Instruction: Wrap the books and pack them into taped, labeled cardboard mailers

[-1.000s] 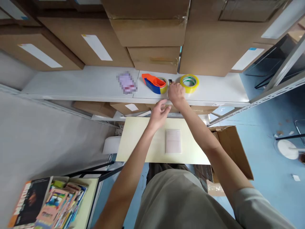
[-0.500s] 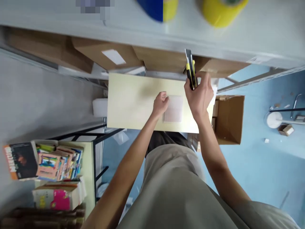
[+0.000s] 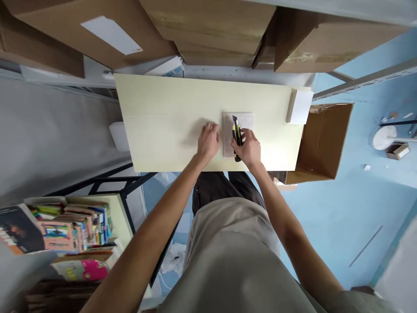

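Note:
A black and yellow utility knife [image 3: 236, 136] is gripped in my right hand [image 3: 250, 148], its tip pointing away from me over a flat white packet [image 3: 243, 121]. The packet lies on a pale yellow table [image 3: 169, 117], near its front edge. My left hand [image 3: 208, 141] rests on the table at the packet's left edge, fingers curled, holding nothing that I can see.
A small white box [image 3: 300, 106] sits at the table's right end. An open cardboard box [image 3: 322, 139] stands on the blue floor to the right. Cardboard boxes [image 3: 208, 26] fill the shelf behind the table. Stacked books [image 3: 65, 230] lie on a table at lower left.
My right hand took the knife from the upper shelf and brought it down onto the packet. My left hand came down to the packet's left edge. The view tilted downward, so the tape rolls left the frame.

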A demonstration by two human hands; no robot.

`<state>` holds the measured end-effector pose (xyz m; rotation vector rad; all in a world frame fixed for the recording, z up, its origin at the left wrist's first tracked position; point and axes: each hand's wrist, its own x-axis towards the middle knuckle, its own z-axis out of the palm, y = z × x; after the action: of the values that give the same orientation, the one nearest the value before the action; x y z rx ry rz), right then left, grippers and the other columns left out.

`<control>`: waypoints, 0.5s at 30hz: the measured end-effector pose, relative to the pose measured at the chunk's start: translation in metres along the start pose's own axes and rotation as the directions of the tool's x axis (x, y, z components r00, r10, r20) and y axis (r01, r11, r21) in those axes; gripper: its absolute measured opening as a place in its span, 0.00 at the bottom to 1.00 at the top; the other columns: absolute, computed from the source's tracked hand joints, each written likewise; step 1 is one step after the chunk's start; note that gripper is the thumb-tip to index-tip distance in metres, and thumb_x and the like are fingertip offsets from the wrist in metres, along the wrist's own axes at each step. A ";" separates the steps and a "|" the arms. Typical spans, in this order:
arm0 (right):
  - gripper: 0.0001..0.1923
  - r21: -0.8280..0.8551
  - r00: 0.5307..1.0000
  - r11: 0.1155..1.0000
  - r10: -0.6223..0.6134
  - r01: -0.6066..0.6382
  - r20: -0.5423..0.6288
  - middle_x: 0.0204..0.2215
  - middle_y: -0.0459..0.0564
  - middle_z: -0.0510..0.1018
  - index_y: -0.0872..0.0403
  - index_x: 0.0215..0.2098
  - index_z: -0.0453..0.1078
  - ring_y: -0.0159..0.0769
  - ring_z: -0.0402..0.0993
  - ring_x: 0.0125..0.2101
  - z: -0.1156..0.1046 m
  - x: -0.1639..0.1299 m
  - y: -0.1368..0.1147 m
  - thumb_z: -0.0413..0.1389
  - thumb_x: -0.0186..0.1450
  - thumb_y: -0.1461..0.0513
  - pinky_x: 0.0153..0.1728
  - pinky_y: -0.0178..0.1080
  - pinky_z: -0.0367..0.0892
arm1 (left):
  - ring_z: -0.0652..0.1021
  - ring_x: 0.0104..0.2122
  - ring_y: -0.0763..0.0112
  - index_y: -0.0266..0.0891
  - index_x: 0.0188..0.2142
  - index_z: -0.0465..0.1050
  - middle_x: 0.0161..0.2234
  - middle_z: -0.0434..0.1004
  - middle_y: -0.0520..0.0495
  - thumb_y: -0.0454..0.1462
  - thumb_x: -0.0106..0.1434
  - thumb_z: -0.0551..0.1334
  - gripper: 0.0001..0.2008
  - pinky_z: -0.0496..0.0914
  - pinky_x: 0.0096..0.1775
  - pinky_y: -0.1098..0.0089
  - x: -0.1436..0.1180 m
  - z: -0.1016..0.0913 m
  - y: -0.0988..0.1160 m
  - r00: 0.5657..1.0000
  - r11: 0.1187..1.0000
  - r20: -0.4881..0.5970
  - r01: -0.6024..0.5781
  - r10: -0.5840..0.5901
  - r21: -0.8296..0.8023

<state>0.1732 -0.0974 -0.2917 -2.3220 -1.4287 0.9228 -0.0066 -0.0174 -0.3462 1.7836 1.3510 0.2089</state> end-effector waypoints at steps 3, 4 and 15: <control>0.24 0.006 0.999 1.000 -0.012 0.011 0.038 0.59 0.63 0.83 0.53 0.67 0.71 0.57 0.86 0.52 0.017 0.018 -0.019 0.60 0.76 0.54 0.54 0.53 0.82 | 0.66 0.78 0.40 0.38 0.67 0.77 0.76 0.70 0.32 0.29 0.71 0.60 0.26 0.60 0.79 0.40 0.014 -0.026 -0.013 0.985 0.985 0.074 -0.159 0.154 0.061; 0.24 0.003 0.999 1.000 -0.009 0.008 0.051 0.60 0.63 0.83 0.53 0.68 0.70 0.57 0.86 0.53 0.022 0.023 -0.025 0.59 0.76 0.54 0.54 0.53 0.82 | 0.65 0.79 0.40 0.38 0.68 0.77 0.78 0.69 0.33 0.29 0.71 0.60 0.28 0.59 0.80 0.39 0.019 -0.032 -0.017 0.978 0.980 0.109 -0.184 0.176 0.070; 0.27 -0.135 0.991 0.989 0.084 -0.069 0.109 0.66 0.65 0.76 0.51 0.74 0.66 0.56 0.86 0.50 0.054 0.035 -0.051 0.55 0.80 0.56 0.49 0.51 0.83 | 0.61 0.82 0.37 0.34 0.74 0.75 0.80 0.67 0.33 0.32 0.67 0.61 0.35 0.56 0.82 0.37 0.033 -0.050 -0.037 0.911 0.945 0.286 -0.324 0.297 0.051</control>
<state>0.1142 -0.0478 -0.3199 -2.4707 -1.4954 1.0277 -0.0492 0.0382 -0.3531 2.0220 0.8895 0.0615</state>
